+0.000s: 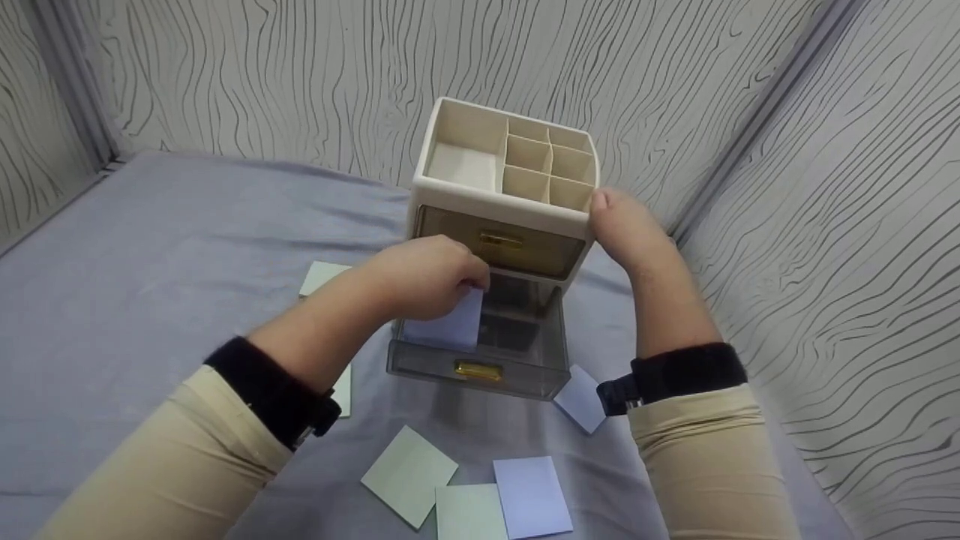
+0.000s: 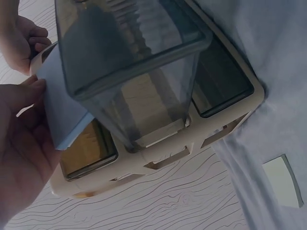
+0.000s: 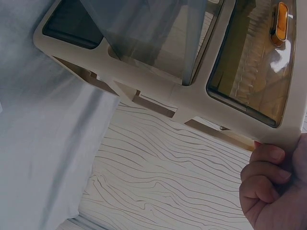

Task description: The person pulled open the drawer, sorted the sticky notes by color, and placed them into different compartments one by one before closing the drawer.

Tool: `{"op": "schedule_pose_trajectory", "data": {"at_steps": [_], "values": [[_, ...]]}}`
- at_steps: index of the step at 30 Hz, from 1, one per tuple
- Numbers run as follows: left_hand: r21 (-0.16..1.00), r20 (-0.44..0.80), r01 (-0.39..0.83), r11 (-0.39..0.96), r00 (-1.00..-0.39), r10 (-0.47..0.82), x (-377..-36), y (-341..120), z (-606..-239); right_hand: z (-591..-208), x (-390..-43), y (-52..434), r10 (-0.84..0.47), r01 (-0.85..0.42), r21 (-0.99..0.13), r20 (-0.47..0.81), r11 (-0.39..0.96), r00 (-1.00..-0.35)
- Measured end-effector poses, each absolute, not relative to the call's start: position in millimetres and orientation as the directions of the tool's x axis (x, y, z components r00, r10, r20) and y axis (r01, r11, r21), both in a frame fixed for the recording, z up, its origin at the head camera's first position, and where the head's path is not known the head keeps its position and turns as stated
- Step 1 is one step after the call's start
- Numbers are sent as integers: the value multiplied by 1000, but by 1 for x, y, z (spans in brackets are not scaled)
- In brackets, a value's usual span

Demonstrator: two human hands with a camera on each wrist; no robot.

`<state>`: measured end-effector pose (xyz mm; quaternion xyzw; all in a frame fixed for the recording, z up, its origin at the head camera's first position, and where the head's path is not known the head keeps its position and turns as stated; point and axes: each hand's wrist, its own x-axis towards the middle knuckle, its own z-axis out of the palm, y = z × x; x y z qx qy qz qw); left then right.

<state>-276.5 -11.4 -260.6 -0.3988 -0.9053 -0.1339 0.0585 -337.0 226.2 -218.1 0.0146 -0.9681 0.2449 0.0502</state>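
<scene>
Lavender note held over the open lower drawer of a desktop organizer.

The lavender sticky note (image 1: 454,324) sits at the mouth of the pulled-out smoky transparent drawer (image 1: 480,352), its lower part inside the drawer; the left hand (image 1: 424,276) pinches the note's upper edge with curled fingers and thumb; the drawer, with a gold handle (image 1: 478,369), projects from the bottom of the cream organizer (image 1: 504,201), beneath a closed upper drawer (image 1: 499,244); the right hand (image 1: 628,234) grips the organizer's upper right corner, fingers curled round the rim; the top of the organizer is divided into open compartments; loose green and lavender notes (image 1: 469,495) lie on the grey cloth (image 1: 150,262) in front of and beside the unit; wavy-lined wall panels (image 1: 300,75) enclose the area.
</scene>
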Motion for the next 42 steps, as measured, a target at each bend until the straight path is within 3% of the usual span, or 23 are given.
{"op": "schedule_pose_trajectory", "data": {"at_steps": [9, 16, 23, 31, 42], "values": [[179, 110, 727, 663, -685, 720, -279, -6, -272, -217, -338, 227, -16, -68, -445, 120, 893, -993], [182, 97, 734, 654, -675, 731, -282, -3, -279, -218, -338, 227, -19, -79, -454, 136, 887, -991], [196, 84, 676, 710, -733, 675, -286, -2, -283, -217, -336, 227, -33, -89, -441, 132, 893, -991], [153, -17, 602, 784, -791, 611, -286, 2, -290, -218, -339, 227, -11, -69, -447, 130, 892, -991], [67, 18, 628, 775, -778, 628, -288, 4, -300, -220, -340, 227, 6, -54, -489, 120, 871, -993]]}}
